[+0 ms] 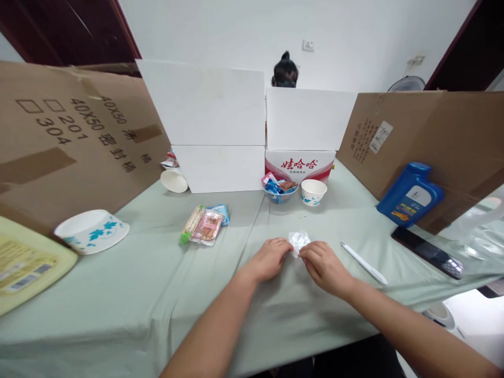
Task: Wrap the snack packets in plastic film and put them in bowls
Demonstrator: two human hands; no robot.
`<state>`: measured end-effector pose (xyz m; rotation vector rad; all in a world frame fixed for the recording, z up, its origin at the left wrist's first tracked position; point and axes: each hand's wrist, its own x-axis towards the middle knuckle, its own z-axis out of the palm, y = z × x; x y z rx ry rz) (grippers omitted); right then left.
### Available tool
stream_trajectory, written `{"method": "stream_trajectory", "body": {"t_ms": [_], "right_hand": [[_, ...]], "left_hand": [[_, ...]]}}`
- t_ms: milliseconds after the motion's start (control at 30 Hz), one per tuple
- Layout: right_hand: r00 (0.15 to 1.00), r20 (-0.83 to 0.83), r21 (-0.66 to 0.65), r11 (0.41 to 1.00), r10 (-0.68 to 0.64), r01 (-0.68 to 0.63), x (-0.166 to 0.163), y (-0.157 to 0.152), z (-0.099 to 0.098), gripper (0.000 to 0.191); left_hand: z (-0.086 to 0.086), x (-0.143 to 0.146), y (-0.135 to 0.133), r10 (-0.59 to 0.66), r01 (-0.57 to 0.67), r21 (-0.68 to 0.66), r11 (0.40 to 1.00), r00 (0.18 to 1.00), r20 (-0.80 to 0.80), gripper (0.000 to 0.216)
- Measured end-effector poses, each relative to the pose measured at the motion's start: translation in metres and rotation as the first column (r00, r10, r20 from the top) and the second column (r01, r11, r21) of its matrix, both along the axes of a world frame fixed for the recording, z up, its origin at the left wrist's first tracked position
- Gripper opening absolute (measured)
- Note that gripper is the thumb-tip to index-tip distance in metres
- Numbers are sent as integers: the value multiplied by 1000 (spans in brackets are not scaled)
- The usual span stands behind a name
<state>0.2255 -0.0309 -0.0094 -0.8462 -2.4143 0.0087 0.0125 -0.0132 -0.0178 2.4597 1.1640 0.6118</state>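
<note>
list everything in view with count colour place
wrapper: 1, silvery-clear, front centre
packet pile: 1, pink, blue, centre left
filled bowl: 1, patterned, back centre
paper bowls: 3, white, one back centre, two left
jug: 1, yellow, left edge
bottle: 1, blue, right
slim stick: 1, white, right
phone: 1, black, right
boxes: 2, brown, both sides
panels: 3, white, back
carton: 1, white, red, back
tablecloth: 1, green, table
plastic: count unclear, clear, right edge
sockets: 2, white, back wall
fan: 1, grey, back right
probable doors: 2, dark red, back corners
person's head: 1, black hair, back
left hand and right hand: 2, bare, holding wrapper
</note>
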Motion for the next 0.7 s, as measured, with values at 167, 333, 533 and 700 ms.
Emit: {"method": "stream_trajectory", "body": {"t_ms": [167, 333, 533, 700], "right_hand": [[982, 89, -153, 972, -165, 177, -11, 56, 9, 24], [955, 215, -146, 960, -204, 238, -24, 86, -11, 16], [944, 120, -95, 943, -307, 319, -22, 92, -34, 15], [865, -42, -62, 865, -500, 497, -3, 105, -28, 20]], "left_hand": [[-3, -2, 2, 83, -79, -87, 993, 996, 40, 57], [-2, -2, 2, 61, -57, -74, 996, 997, 49, 60], [3, 4, -4, 49, -49, -4, 999, 993, -111, 41], [4, 7, -5, 73, -75, -4, 997, 980, -184, 40]]}}
